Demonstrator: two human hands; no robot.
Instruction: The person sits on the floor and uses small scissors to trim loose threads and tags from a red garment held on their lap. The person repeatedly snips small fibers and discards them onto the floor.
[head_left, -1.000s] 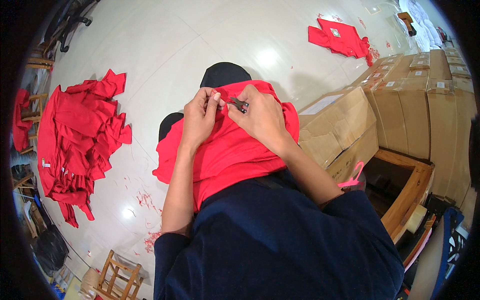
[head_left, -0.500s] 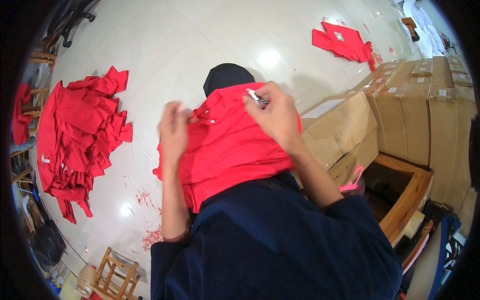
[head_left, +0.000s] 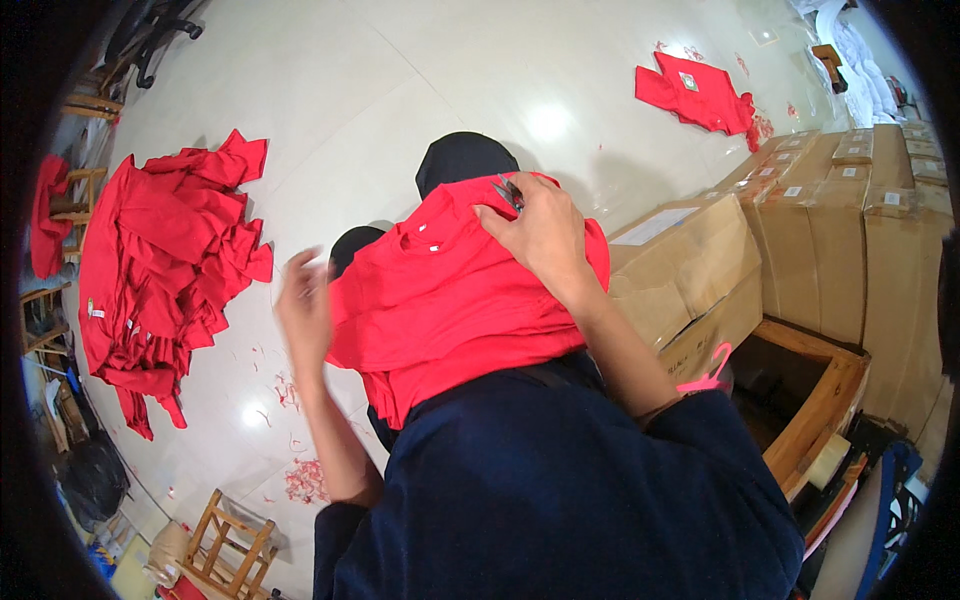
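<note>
A red T-shirt [head_left: 460, 290] lies spread over my lap, its collar toward my knees and a small white label inside the neck. My right hand [head_left: 545, 230] rests over the shirt's right shoulder, fingers closed round small metal thread snips [head_left: 509, 192] whose blades stick out past the fingertips. Off the shirt's left edge, my left hand [head_left: 303, 305] is raised above the floor. Motion smears its fingers, and I see no cloth in them.
A heap of red shirts [head_left: 180, 270] covers the floor at left; another red shirt [head_left: 700, 92] lies far right. Red thread scraps [head_left: 306, 481] litter the tiles. Cardboard boxes [head_left: 815, 240], a wooden frame [head_left: 825, 400] and a pink hanger [head_left: 712, 368] stand close on my right. A wooden stool [head_left: 228, 545] is lower left.
My left hand has moved left and away from the collar, uncovering the neck and the shirt's left side. The snips have turned in my right hand, which stays near the right shoulder.
</note>
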